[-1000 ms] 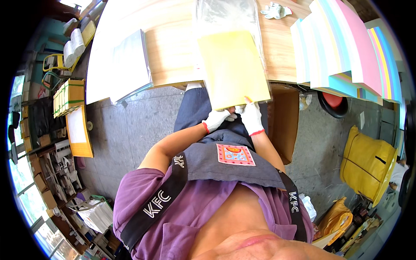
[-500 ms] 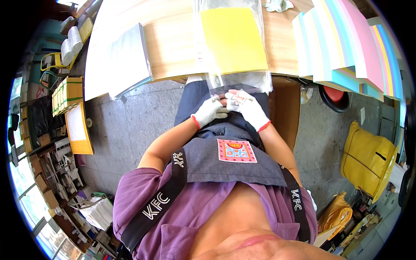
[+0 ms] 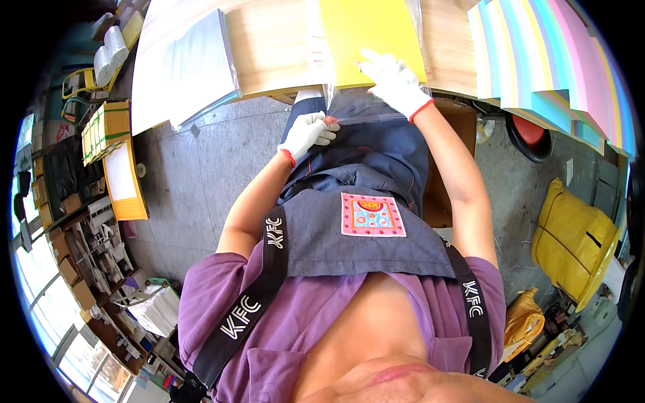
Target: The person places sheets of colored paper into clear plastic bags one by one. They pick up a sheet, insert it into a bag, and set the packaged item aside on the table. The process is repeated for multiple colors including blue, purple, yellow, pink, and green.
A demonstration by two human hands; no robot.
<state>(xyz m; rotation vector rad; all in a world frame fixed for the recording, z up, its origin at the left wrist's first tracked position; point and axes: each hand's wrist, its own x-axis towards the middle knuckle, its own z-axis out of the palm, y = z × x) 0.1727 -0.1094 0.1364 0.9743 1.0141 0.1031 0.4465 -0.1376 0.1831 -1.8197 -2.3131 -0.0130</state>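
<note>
Yellow paper (image 3: pixel 373 37) lies in a clear plastic bag (image 3: pixel 321 57) at the table's near edge, partly cut off by the top of the view. My left hand (image 3: pixel 309 136), in a white knit glove with a red cuff, pinches the bag's loose near end, which hangs over my lap. My right hand (image 3: pixel 396 84), gloved the same way, rests over the lower right part of the yellow paper. Its fingers are stretched out and apart.
On the left of the wooden table (image 3: pixel 272 50) lies a stack of clear-wrapped sheets (image 3: pixel 198 70). Tall piles of pastel paper (image 3: pixel 537 60) stand at the right. A cardboard box (image 3: pixel 443 168) is under the table, beside a red-topped black stool (image 3: pixel 527 134). Yellow wrapped bundle (image 3: pixel 578 242) lies farther right.
My hands were together at the bag's near end. The right has moved up and right onto the yellow paper; the left has moved left and down, pulling the bag's end toward me.
</note>
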